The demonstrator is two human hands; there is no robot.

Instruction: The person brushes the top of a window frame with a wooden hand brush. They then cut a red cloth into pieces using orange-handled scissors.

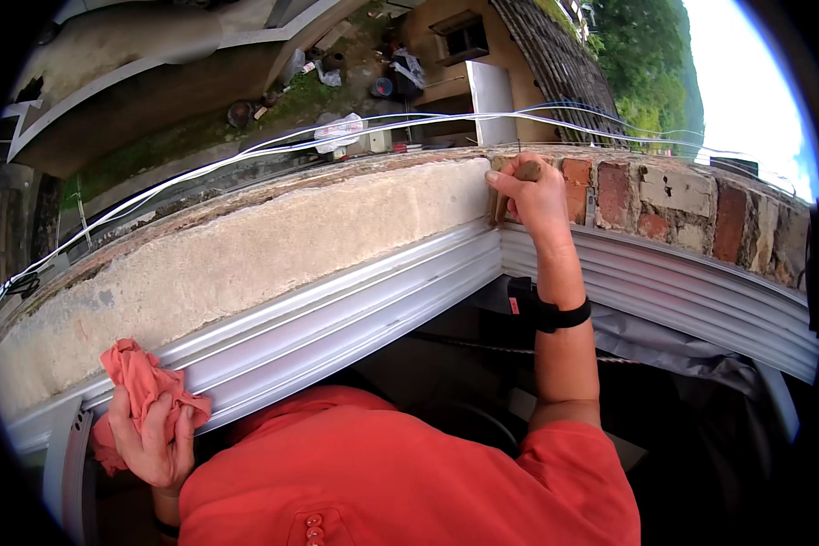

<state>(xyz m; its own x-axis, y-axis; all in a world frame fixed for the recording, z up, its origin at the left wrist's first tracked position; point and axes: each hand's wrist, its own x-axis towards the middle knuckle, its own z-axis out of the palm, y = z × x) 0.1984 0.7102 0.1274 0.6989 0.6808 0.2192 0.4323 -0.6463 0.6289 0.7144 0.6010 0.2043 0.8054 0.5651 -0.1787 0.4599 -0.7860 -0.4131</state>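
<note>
My left hand (155,441) is closed round a crumpled coral-red cloth (150,387), which rests against the left end of the silvery metal window track (337,314). At the far corner, where two tracks meet, my right hand (539,205) grips a wooden-handled brush (530,170). The rounded butt of its handle points up toward me. Its lower end reaches down to the corner between the plastered sill and the brick; my fingers partly hide it, and the bristles are hard to make out.
The pale plastered sill (273,241) runs along the left track. Rough brickwork (673,196) borders the right track (682,273). White cables (246,156) stretch across outside, above a yard far below. A grey upright frame (64,464) stands at the lower left. Grey fabric (664,346) hangs under the right track.
</note>
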